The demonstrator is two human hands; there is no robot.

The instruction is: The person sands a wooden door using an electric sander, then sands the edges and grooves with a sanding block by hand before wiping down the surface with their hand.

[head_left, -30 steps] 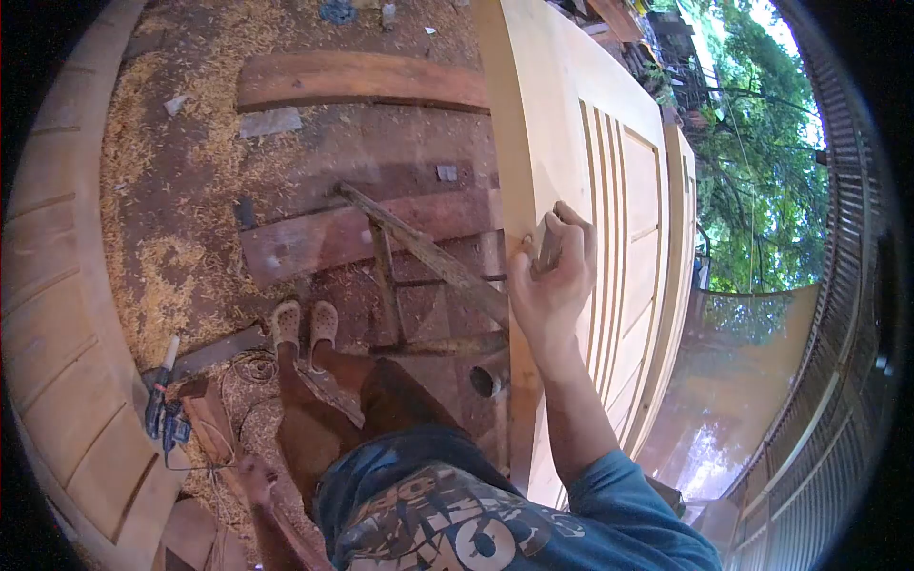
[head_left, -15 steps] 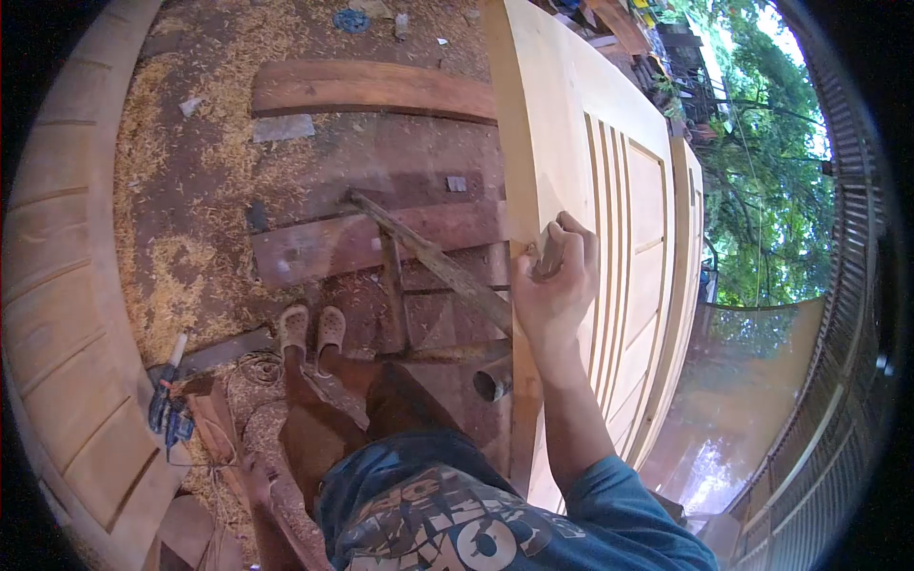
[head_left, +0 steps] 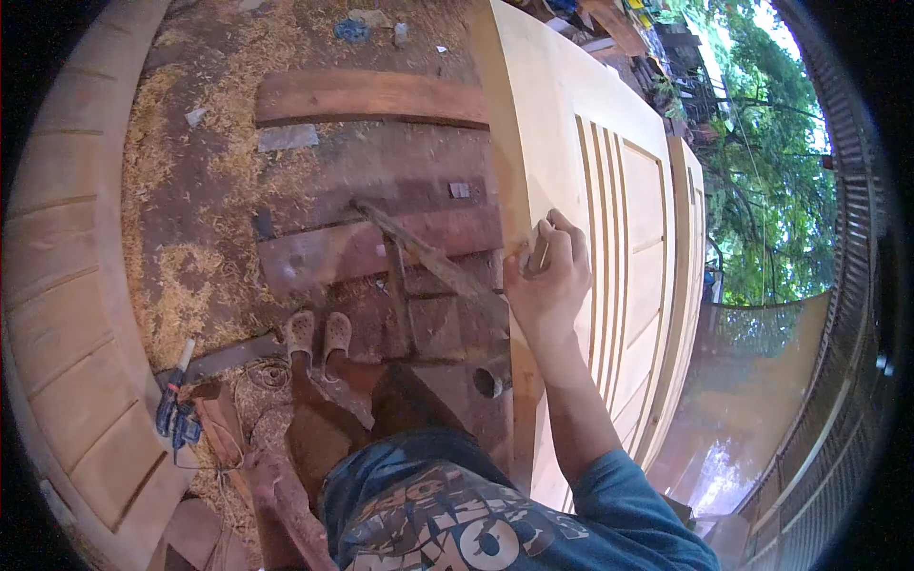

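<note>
My right hand (head_left: 552,281) is closed around a small grey-brown pad (head_left: 540,253) that looks like folded sandpaper. Fingers and thumb cover most of it. Beneath the hand is the flat edge strip of a pale wooden door (head_left: 538,143), which has long parallel grooves and recessed panels. The hand rests at the door's near corner, left of the grooves. My left hand is out of view.
A second panelled door (head_left: 71,314) stands at the far left. Wood shavings (head_left: 181,285) cover the floor, with reddish planks (head_left: 371,98) lying there. A blue power tool (head_left: 176,419) with a cord sits lower left. A wooden prop (head_left: 428,252) and a pipe end (head_left: 489,381) are by the door.
The right hand has turned a little on the door, so less of the pad shows. My view has shifted slightly, with floor items now lower in the picture.
</note>
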